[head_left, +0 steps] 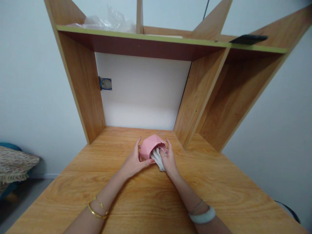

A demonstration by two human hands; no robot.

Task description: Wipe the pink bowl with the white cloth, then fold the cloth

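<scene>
A pink faceted pot (151, 143) lies tilted just above or on the wooden desk, its opening turned towards me and to the right. My left hand (136, 160) is wrapped round its left side, thumb near the lower rim. In my right hand (168, 159) is a white cloth (158, 160), bunched partly inside the opening and partly hanging out below. The right thumb presses the cloth at the rim, while the other fingers lie along the pot's right side and are partly hidden. Whether the pot's underside touches the desk I cannot tell.
The wooden desk (151, 201) carries a hutch with a shelf (151, 40) above. A clear plastic bag (109, 22) and a dark flat object (248, 39) rest on that shelf. An uncovered wall socket box (106, 84) shows at the back left. Upright panels (195, 97) stand right.
</scene>
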